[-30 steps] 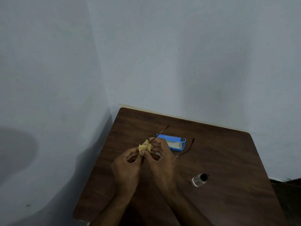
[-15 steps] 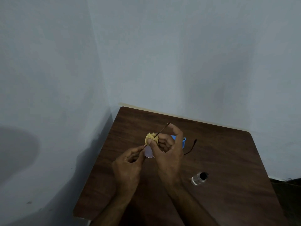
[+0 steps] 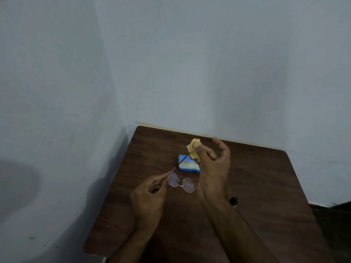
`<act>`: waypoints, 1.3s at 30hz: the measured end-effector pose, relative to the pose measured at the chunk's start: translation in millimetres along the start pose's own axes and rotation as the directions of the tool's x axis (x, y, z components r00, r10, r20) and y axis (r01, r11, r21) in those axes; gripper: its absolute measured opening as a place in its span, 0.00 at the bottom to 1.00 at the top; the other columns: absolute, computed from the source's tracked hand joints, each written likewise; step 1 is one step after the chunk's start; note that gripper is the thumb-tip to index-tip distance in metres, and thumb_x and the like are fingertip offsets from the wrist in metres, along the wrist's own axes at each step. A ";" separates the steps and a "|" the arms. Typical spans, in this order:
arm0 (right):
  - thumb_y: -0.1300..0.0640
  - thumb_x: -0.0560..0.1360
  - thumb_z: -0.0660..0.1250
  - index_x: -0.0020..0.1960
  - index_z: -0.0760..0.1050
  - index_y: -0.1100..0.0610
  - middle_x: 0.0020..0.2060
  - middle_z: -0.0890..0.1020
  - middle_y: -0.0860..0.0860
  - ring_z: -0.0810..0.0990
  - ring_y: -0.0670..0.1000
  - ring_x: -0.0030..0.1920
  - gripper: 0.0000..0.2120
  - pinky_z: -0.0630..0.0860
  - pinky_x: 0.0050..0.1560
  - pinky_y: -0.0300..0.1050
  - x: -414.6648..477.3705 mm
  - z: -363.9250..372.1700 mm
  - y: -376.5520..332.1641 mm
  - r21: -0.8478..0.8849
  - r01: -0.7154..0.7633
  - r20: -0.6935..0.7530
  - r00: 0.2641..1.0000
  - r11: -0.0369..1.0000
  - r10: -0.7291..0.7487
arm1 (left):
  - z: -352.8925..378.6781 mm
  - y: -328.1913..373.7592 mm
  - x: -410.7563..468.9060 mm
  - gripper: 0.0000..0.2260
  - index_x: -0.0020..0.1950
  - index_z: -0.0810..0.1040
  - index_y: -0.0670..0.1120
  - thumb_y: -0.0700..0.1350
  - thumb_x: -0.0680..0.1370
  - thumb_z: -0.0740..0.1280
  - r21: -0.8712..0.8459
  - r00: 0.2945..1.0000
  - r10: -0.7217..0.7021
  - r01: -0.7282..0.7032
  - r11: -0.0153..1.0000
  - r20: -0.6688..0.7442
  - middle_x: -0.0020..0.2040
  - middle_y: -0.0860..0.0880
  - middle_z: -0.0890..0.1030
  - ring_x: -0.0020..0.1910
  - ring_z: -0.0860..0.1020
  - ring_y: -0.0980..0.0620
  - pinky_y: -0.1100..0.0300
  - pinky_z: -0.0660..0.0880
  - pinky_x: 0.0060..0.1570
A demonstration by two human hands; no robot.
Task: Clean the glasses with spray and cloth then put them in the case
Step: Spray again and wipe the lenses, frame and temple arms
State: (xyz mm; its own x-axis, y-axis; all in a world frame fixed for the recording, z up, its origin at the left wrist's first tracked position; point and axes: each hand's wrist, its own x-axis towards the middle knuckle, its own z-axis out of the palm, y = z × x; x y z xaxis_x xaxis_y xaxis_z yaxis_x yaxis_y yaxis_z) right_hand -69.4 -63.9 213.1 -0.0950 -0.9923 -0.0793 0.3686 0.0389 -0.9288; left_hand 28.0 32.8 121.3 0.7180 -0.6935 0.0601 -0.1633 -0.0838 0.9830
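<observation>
Glasses point(image 3: 180, 182) are held above the middle of the table point(image 3: 266, 177), just in front of the open blue case point(image 3: 188, 166). Our left hand point(image 3: 150, 198) pinches the frame corner. Our right hand point(image 3: 212, 168) pinches the yellow cloth point(image 3: 193, 148), which has slid from the lens out to the arm tip, so we judge the wiping nearly finished. The spray bottle point(image 3: 233, 200) is mostly hidden behind our right forearm, and the second arm too.
</observation>
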 end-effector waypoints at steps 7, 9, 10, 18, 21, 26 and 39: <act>0.67 0.73 0.76 0.72 0.67 0.55 0.44 0.88 0.54 0.88 0.50 0.48 0.32 0.83 0.50 0.41 -20.5 -4.5 6.9 -0.082 0.061 0.133 0.990 0.995 -0.050 | -3.1 5.1 -7.8 0.10 0.53 0.89 0.49 0.38 0.74 0.79 -0.035 0.998 -0.069 0.069 0.997 0.004 0.44 0.57 0.89 0.45 0.88 0.60 0.66 0.83 0.46; 0.67 0.73 0.77 0.73 0.66 0.52 0.44 0.88 0.53 0.88 0.51 0.48 0.34 0.83 0.54 0.46 -30.2 -7.6 16.4 -0.163 0.099 0.198 0.978 0.982 -0.066 | -4.1 9.0 -9.6 0.10 0.52 0.89 0.51 0.40 0.74 0.80 -0.050 0.996 -0.087 0.087 0.995 0.009 0.43 0.57 0.89 0.44 0.87 0.61 0.67 0.82 0.45; 0.65 0.73 0.78 0.74 0.65 0.51 0.44 0.88 0.53 0.87 0.50 0.48 0.36 0.83 0.56 0.48 -34.4 -9.1 20.9 -0.214 0.114 0.217 0.974 0.970 -0.066 | -5.0 10.9 -10.6 0.10 0.51 0.89 0.51 0.40 0.73 0.80 -0.058 0.996 -0.091 0.092 0.994 0.008 0.43 0.57 0.89 0.44 0.87 0.61 0.67 0.82 0.44; 0.62 0.70 0.80 0.73 0.64 0.41 0.43 0.87 0.44 0.86 0.41 0.47 0.41 0.79 0.51 0.32 -52.5 -17.1 40.0 -0.428 0.159 0.302 0.953 0.890 -0.025 | -5.0 27.8 -16.4 0.11 0.48 0.88 0.52 0.35 0.76 0.77 -0.089 0.996 -0.086 0.087 0.992 0.016 0.39 0.58 0.88 0.39 0.87 0.61 0.71 0.80 0.37; 0.62 0.70 0.81 0.74 0.62 0.40 0.43 0.87 0.43 0.85 0.40 0.48 0.42 0.78 0.52 0.31 -50.0 -17.2 38.1 -0.468 0.219 0.344 0.937 0.856 -0.052 | -6.5 30.2 -17.0 0.12 0.47 0.88 0.54 0.35 0.76 0.77 -0.091 0.998 -0.062 0.063 0.994 0.008 0.39 0.59 0.88 0.39 0.87 0.62 0.71 0.80 0.38; 0.59 0.70 0.81 0.78 0.61 0.43 0.44 0.87 0.47 0.86 0.44 0.49 0.44 0.82 0.57 0.44 -48.3 -16.5 30.4 -0.469 0.241 0.382 0.923 0.849 -0.051 | -7.5 36.7 -17.3 0.11 0.50 0.88 0.49 0.34 0.76 0.76 -0.141 0.999 -0.029 0.031 0.990 0.017 0.40 0.57 0.89 0.41 0.87 0.60 0.70 0.81 0.39; 0.66 0.72 0.77 0.77 0.62 0.51 0.42 0.88 0.53 0.87 0.50 0.46 0.39 0.83 0.50 0.41 -35.2 -5.7 -30.7 -0.177 0.238 0.215 0.956 0.955 -0.198 | -4.4 33.7 -13.8 0.12 0.52 0.87 0.54 0.39 0.74 0.79 -0.062 0.999 0.046 -0.046 0.997 -0.003 0.44 0.61 0.89 0.45 0.87 0.62 0.68 0.83 0.45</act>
State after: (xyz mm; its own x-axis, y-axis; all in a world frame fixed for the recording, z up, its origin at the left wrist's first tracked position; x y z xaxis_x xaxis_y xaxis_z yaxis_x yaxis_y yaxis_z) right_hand -82.7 -29.5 242.3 0.0347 -0.9819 0.1861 0.1659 -0.1780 -0.9700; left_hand 15.5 42.7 154.3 0.7117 -0.6945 0.1056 -0.1535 -0.0070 0.9881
